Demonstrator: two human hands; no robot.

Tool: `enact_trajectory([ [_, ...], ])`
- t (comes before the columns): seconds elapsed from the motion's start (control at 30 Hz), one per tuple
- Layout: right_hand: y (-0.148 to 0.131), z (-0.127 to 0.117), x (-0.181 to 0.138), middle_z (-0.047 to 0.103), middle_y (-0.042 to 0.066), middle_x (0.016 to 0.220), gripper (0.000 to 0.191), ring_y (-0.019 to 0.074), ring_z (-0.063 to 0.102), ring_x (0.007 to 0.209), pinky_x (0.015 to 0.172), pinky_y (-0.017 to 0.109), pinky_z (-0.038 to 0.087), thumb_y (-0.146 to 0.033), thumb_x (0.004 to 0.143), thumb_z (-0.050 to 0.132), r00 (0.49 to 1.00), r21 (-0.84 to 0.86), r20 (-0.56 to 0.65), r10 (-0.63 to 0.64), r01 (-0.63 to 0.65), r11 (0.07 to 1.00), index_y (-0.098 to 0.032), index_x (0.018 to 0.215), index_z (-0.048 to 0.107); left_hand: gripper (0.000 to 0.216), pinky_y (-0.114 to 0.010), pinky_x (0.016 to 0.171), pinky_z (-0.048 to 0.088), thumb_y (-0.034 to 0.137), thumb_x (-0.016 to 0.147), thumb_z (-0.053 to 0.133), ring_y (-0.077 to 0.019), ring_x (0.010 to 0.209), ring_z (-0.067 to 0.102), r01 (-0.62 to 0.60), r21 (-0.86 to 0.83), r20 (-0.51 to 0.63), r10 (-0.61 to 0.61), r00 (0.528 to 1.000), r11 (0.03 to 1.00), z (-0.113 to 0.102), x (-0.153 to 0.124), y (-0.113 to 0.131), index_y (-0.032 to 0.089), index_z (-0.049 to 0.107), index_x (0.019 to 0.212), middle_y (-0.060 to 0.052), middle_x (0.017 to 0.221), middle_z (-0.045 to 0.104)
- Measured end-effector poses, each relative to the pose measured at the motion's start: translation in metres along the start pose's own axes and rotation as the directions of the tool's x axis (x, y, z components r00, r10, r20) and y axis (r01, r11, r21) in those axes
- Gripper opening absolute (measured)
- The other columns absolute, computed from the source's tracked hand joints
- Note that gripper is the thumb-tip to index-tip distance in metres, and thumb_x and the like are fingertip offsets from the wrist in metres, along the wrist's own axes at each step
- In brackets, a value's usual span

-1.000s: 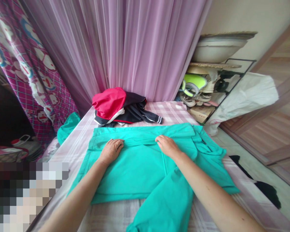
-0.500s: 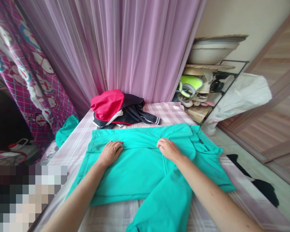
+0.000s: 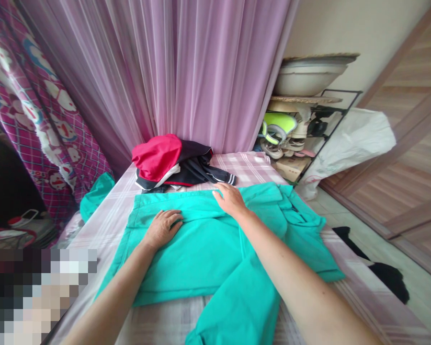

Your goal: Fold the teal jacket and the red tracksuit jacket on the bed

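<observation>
A teal jacket (image 3: 187,258) lies spread on the checked cloth of the table, one sleeve (image 3: 237,306) stretching toward me over the near edge of its body. My left hand (image 3: 164,227) rests on the left part of the fabric, fingers loosely laid out on it. Near the garment's far edge is my right hand (image 3: 230,197), its thumb and fingers apart, touching or just above the cloth. Neither hand has fabric gathered in it that I can see.
A red, navy and white garment (image 3: 168,163) lies crumpled at the table's far end (image 3: 244,165). Purple curtains (image 3: 201,72) hang behind. At right stand a shoe rack (image 3: 319,143) with a basin (image 3: 309,76) on top, and a white bag (image 3: 355,139). Black cloth (image 3: 390,280) lies on the floor.
My right hand has moved left and away from me toward the jacket's far edge, its fingers opening out. The left hand stays in place. The view has shifted slightly.
</observation>
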State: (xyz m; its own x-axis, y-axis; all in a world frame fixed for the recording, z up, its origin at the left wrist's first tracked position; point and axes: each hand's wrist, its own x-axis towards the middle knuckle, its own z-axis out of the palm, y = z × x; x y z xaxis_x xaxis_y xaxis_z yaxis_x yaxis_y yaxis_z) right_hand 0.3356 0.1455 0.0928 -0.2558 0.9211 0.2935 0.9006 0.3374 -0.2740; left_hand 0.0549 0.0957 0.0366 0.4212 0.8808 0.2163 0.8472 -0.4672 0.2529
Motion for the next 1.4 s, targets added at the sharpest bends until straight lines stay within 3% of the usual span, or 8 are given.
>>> enact_trajectory([
  [0.1,-0.011,0.024,0.004,0.041,0.010,0.159,0.053,0.0248,0.037,0.145,0.119,0.044,0.027,-0.042,0.102,0.037,0.989,-0.045,0.146,0.019,-0.013,0.999,-0.023,0.150,0.046,0.035,-0.058,0.112,0.040,0.046,0.097,0.044,-0.0274,0.121,0.062,0.009,0.005,0.003,-0.009,1.000,1.000,0.001,-0.001,0.001,0.028,0.070,0.111,-0.007,0.132,0.068],
  [0.23,-0.010,0.048,-0.007,0.019,0.009,0.168,0.064,0.0257,0.016,0.154,0.122,0.055,0.009,-0.053,0.102,0.031,0.917,-0.117,0.390,0.084,-0.042,0.992,-0.024,0.158,0.030,0.034,-0.058,0.113,0.038,0.045,0.097,0.044,-0.0270,0.123,0.061,0.022,0.003,0.017,-0.022,1.000,1.000,0.002,-0.001,-0.001,0.027,0.068,0.112,-0.007,0.133,0.067],
  [0.37,-0.007,0.053,-0.011,0.019,0.009,0.168,0.064,0.0248,0.015,0.154,0.122,0.054,0.007,-0.054,0.102,0.028,0.921,-0.129,0.381,0.085,-0.038,0.991,-0.024,0.159,0.029,0.037,-0.050,0.110,0.043,0.047,0.098,0.041,-0.0253,0.118,0.064,0.068,-0.006,0.010,-0.068,0.998,0.998,-0.003,0.002,0.004,0.025,0.069,0.105,-0.007,0.127,0.070],
  [0.47,-0.007,0.053,-0.011,0.020,0.009,0.168,0.064,0.0250,0.016,0.154,0.122,0.054,0.008,-0.054,0.102,0.027,0.924,-0.136,0.373,0.088,-0.040,0.990,-0.024,0.158,0.030,0.042,-0.048,0.107,0.045,0.047,0.100,0.036,-0.0262,0.112,0.066,0.116,0.026,-0.014,-0.115,0.993,0.993,-0.004,0.015,0.027,0.023,0.071,0.105,-0.010,0.118,0.074],
  [0.67,-0.008,0.054,-0.013,0.023,0.011,0.167,0.062,0.0262,0.019,0.153,0.122,0.055,0.011,-0.053,0.103,0.026,0.931,-0.135,0.355,0.081,-0.035,0.990,-0.025,0.158,0.031,0.049,-0.062,0.121,0.021,0.044,0.100,0.039,-0.0329,0.147,0.036,0.122,0.036,-0.043,-0.120,0.992,0.992,0.026,0.070,0.076,0.023,0.056,0.140,-0.012,0.154,0.049],
  [0.83,-0.010,0.054,-0.013,0.025,0.011,0.166,0.062,0.0258,0.021,0.153,0.121,0.054,0.013,-0.052,0.103,0.028,0.938,-0.160,0.334,0.090,-0.037,0.986,-0.024,0.158,0.031,0.059,-0.070,0.118,0.014,0.054,0.098,0.038,-0.0362,0.149,0.030,0.345,0.064,-0.035,-0.343,0.939,0.936,0.040,0.081,0.037,0.027,0.045,0.150,-0.013,0.159,0.040],
  [1.07,-0.008,0.056,-0.012,0.023,0.010,0.167,0.062,0.0255,0.019,0.153,0.121,0.055,0.012,-0.053,0.103,0.027,0.929,-0.146,0.355,0.102,-0.052,0.988,-0.025,0.158,0.030,0.064,-0.070,0.118,0.012,0.060,0.098,0.032,-0.0350,0.151,0.026,0.497,0.169,-0.019,-0.501,0.865,0.851,0.008,0.045,-0.035,0.027,0.043,0.151,-0.012,0.162,0.035],
  [1.4,-0.007,0.052,0.021,0.021,0.007,0.168,0.062,0.0226,0.019,0.153,0.121,0.057,0.013,-0.054,0.103,0.016,0.887,-0.073,0.431,0.165,-0.148,0.986,-0.030,0.159,0.028,0.069,-0.071,0.117,0.016,0.064,0.096,0.028,-0.0378,0.150,0.026,0.519,0.214,-0.029,-0.526,0.850,0.827,0.001,0.040,-0.053,0.027,0.040,0.153,-0.012,0.162,0.034],
])
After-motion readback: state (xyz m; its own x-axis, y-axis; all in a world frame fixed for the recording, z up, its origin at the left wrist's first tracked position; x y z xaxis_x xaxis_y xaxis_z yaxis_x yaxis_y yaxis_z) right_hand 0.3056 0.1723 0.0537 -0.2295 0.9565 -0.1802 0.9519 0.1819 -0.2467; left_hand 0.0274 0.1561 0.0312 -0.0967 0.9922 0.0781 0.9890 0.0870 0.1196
